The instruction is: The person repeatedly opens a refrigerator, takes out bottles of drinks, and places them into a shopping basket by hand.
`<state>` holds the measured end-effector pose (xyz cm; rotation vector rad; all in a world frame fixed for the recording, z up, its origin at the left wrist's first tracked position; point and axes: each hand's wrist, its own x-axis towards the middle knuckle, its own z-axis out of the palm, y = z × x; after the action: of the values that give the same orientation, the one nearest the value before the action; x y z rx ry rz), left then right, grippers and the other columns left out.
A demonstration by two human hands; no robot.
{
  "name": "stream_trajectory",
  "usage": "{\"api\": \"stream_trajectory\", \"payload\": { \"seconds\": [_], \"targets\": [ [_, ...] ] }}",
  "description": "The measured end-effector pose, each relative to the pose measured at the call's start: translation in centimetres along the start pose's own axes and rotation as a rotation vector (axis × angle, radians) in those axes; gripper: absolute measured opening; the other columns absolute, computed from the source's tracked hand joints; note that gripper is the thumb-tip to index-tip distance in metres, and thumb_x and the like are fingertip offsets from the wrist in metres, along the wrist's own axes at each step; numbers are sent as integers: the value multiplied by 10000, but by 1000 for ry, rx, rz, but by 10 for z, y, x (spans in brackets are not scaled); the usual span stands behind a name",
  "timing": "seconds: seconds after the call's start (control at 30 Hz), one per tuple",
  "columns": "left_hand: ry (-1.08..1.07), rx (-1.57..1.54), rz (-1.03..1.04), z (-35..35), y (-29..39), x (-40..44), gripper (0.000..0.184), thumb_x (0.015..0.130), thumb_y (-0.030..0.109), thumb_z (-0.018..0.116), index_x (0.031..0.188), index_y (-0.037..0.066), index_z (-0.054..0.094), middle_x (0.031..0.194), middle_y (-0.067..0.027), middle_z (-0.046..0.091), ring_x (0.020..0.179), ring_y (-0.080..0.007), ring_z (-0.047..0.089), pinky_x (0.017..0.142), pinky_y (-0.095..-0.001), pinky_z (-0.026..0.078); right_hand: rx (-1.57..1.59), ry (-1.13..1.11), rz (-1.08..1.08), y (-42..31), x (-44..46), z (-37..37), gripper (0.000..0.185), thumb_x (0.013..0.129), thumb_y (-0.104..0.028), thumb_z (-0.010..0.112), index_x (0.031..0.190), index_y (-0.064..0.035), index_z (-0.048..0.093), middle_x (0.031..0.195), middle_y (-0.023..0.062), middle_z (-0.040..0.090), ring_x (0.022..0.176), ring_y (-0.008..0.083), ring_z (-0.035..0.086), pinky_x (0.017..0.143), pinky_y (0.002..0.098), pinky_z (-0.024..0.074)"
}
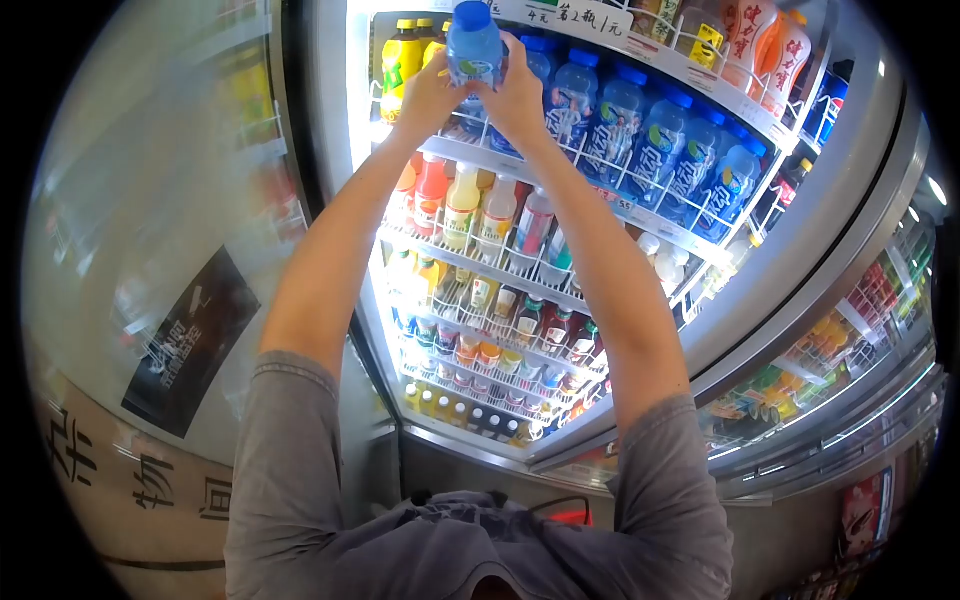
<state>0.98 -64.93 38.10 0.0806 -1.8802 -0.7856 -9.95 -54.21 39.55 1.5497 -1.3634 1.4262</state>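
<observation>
A blue bottle with a blue cap (474, 48) is held upright between both hands in front of an upper fridge shelf. My left hand (430, 98) grips its lower left side, and my right hand (515, 95) is wrapped round its right side. Right of my hands stands a row of similar blue bottles (615, 125) behind a white wire rail. Yellow bottles (401, 68) stand on the same shelf, just left of my left hand.
Lower shelves hold coloured drinks (462, 205) and small bottles. A price strip (575, 18) runs above the bottles. The fridge's metal frame (790, 290) curves along the right, with another lit drinks display (830, 335) beyond. A glass door (170, 200) stands at the left.
</observation>
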Motion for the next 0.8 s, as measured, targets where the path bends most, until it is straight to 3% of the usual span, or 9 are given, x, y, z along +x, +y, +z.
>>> {"api": "stream_trajectory", "payload": {
  "seconds": [0.07, 0.17, 0.23, 0.3, 0.37, 0.57, 0.7, 0.77, 0.8],
  "targets": [
    [25, 12, -11, 1, -9, 3, 511, 840, 203, 708, 1288, 35, 528, 1246, -156, 627, 1204, -303, 582, 972, -383, 490, -41, -28, -14, 2, 3, 2, 754, 721, -109, 810, 1348, -82, 391, 1011, 195, 684, 906, 325, 692, 808, 357, 544],
    [39, 99, 50, -5, -28, 16, 445, 790, 222, 772, 1164, 49, 606, 1052, -134, 713, 983, -282, 694, 849, -367, 547, -107, -34, -80, -2, 13, 1, 734, 739, -169, 797, 1339, -88, 382, 957, 207, 685, 827, 337, 693, 760, 375, 552],
    [2, 110, 61, -13, -25, 19, 446, 786, 225, 775, 1162, 52, 608, 1034, -132, 713, 976, -279, 695, 842, -365, 548, -62, -189, 128, -13, 24, -9, 674, 736, -256, 791, 1263, -43, 430, 930, 279, 675, 890, 450, 669, 784, 486, 540],
    [-119, 239, 0, -21, -18, 22, 432, 816, 271, 743, 1125, 12, 589, 1094, -135, 684, 1114, -270, 644, 902, -354, 513, -100, -137, 105, -5, 24, -4, 675, 744, -314, 783, 1251, -31, 439, 897, 274, 678, 860, 450, 674, 770, 488, 544],
    [-128, 288, -10, -21, -13, 22, 430, 811, 280, 751, 1108, 11, 596, 1090, -132, 685, 1102, -262, 648, 894, -352, 515, -115, -103, 73, -2, 21, -3, 674, 763, -391, 768, 1219, 0, 462, 859, 280, 679, 835, 453, 680, 763, 483, 548],
    [-155, 331, -40, -21, -26, 28, 423, 812, 265, 758, 1095, -11, 606, 1063, -142, 683, 1057, -234, 658, 880, -333, 519, -139, -112, 204, -5, 22, 10, 640, 754, -330, 789, 1157, 62, 484, 895, 287, 665, 854, 455, 675, 773, 484, 541],
    [-179, 323, -29, -22, -33, 35, 433, 822, 236, 749, 1127, -33, 601, 1076, -154, 672, 1011, -233, 663, 866, -322, 517, -311, -29, 50, 6, 33, 23, 572, 726, -301, 811, 1073, 60, 534, 976, 251, 635, 931, 411, 647, 802, 440, 532],
    [-164, 330, -51, -20, -32, 32, 430, 823, 219, 740, 1135, -41, 599, 1057, -148, 677, 973, -233, 667, 852, -316, 515, -282, -6, -67, 10, 33, 21, 700, 772, -230, 740, 1317, 41, 394, 895, 295, 662, 856, 480, 637, 771, 539, 500],
    [-165, 329, -56, -18, -35, 32, 430, 823, 219, 740, 1135, -41, 599, 1057, -148, 677, 973, -233, 667, 852, -316, 515, -282, -10, -64, 0, 32, 16, 700, 772, -230, 740, 1317, 41, 394, 895, 295, 662, 856, 480, 637, 771, 539, 500]
  ]
}}
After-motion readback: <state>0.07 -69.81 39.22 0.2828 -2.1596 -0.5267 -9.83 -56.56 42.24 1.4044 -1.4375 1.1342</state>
